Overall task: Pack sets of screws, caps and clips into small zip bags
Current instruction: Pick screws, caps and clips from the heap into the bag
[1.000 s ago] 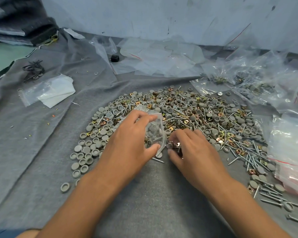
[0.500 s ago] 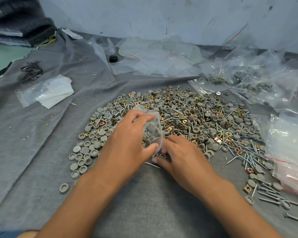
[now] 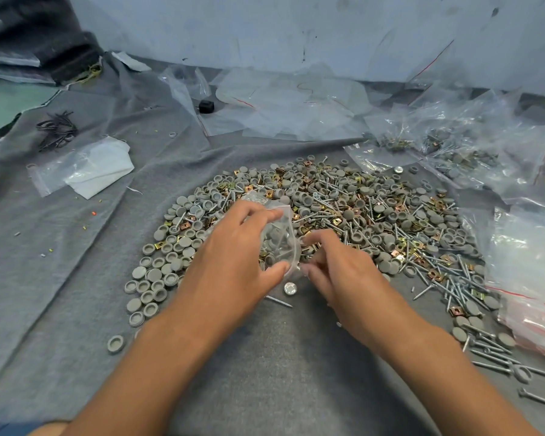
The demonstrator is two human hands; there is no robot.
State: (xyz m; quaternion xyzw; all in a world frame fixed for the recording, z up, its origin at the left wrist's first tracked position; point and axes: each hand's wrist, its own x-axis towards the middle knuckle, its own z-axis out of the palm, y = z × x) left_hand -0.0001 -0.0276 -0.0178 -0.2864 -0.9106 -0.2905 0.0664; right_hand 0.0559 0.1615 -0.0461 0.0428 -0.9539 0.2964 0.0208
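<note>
On the far left of the grey cloth (image 3: 76, 253) lies a bundle of black ties (image 3: 56, 129), then one flat empty bag (image 3: 82, 169) with white paper in it. Nearer the middle, the left hand (image 3: 233, 262) holds the one small zip bag (image 3: 280, 243) upright over the near edge of the heap (image 3: 343, 215), thumb below and fingers (image 3: 255, 212) curled round its top; grey caps show inside. Just beside it the right hand (image 3: 343, 272) has its fingers bent at the bag's mouth, seemingly pinching a part, though what it holds I cannot tell. A lone screw (image 3: 279, 301) and a shiny cap (image 3: 289, 288) lie on the cloth just below the bag.

As a judgement: the mouth is narrow and slack, so a part may miss it and drop back into the heap, spoiling the count; a screw point could also pierce the film.

Caps, screws and clips in the heap are far too many to count. At right, several filled bags (image 3: 460, 146) and a stack of empty ones (image 3: 535, 272), number unclear
</note>
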